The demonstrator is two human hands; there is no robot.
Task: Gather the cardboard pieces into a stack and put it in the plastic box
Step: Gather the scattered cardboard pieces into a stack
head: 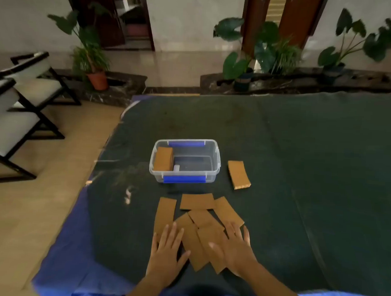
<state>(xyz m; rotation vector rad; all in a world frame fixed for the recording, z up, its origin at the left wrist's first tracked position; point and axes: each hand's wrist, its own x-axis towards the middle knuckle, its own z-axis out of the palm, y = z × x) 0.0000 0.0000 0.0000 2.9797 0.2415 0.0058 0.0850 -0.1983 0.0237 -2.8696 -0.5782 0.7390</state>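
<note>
Both forearms enter from the bottom edge. Left hand (167, 248) flat, fingers spread, palm down; it grips nothing, its fingertips lying on the near end of a long cardboard strip (165, 213) and its thumb side against the scattered pieces. Right hand (235, 249) likewise flat and open, fingers spread, pressed on the right side of the loose cardboard pieces (200, 236); nothing is held. The loose pieces lie fanned and overlapping between the two hands and just beyond the fingertips, on the dark green table cover (300, 151); two more flat pieces (197, 201) sit just past the fan, further from the hands. Beyond these, straight ahead of both hands, stands the clear plastic box (185, 160) with blue clips on its near and far walls; a stack of cardboard (163, 158) already rests in its left end. Just right of the box, ahead of the right hand and apart from it, lies a separate cardboard stack (238, 174) on the cover.
</note>
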